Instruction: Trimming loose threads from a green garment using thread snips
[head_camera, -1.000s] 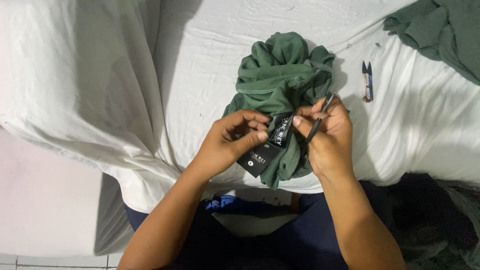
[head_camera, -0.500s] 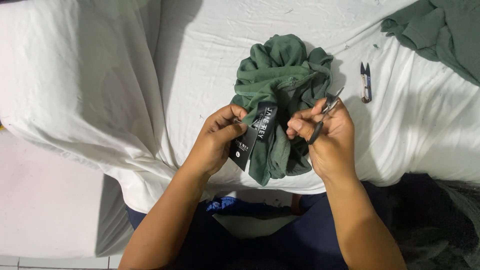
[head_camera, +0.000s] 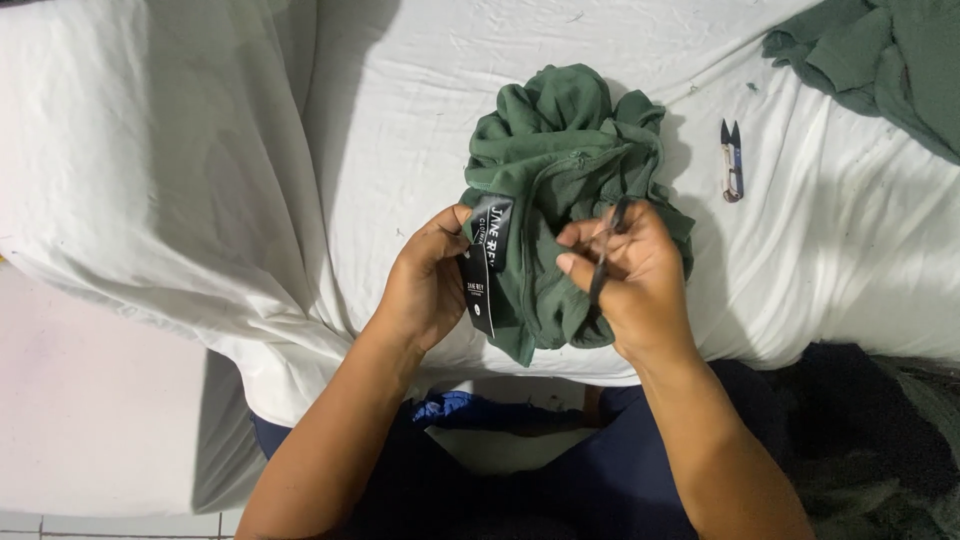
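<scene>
Pinching the black tag (head_camera: 487, 262) with my left hand (head_camera: 428, 282) — it is hanging lengthwise down the green garment (head_camera: 560, 190) — I am closing my right hand (head_camera: 630, 275) around a thin dark tool (head_camera: 606, 252) just beside it.

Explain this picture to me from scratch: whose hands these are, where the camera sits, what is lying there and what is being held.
There is no machine here. The single view comes from a camera worn on a person's head, looking down at their own two bare hands. The left hand pinches a black rectangular hang tag attached to a crumpled dark green fabric garment. The right hand grips a thin dark tool against the garment; what it is cannot be told. All this rests on a wrinkled white sheet. Small thread snips lie apart to the right, and more green cloth sits in the top right corner.
</scene>
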